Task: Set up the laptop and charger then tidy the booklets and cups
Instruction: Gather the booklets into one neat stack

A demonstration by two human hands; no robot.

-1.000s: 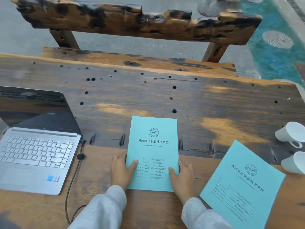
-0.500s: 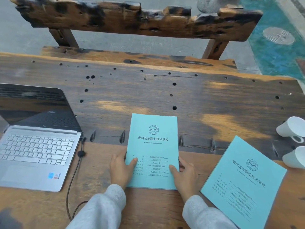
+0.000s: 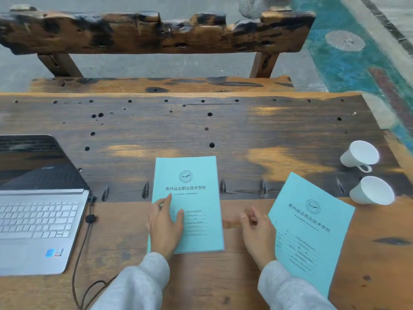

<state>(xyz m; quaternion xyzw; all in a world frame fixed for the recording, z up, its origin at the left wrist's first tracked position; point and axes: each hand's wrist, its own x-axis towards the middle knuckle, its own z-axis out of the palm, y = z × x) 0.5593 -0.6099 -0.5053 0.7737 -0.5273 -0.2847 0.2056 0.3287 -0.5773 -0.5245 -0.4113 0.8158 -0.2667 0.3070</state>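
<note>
Centre booklet (image 3: 190, 186) flat on desk (image 3: 245, 135), squared to near edge. Left hand (image 3: 165, 229) lies on its lower-left part, fingers straight and spread, pressing, not gripping. Right hand (image 3: 257, 233) on bare wood between the two booklets, fingers loosely bent, nothing in them; blurred. Second booklet (image 3: 312, 224) just right of it, skewed clockwise. Two white cups (image 3: 359, 156) (image 3: 371, 191) tipped on their sides, far right. Laptop (image 3: 33, 220) open at left, screen dark; charger cable (image 3: 82, 249) runs from its right edge toward the near edge.
</note>
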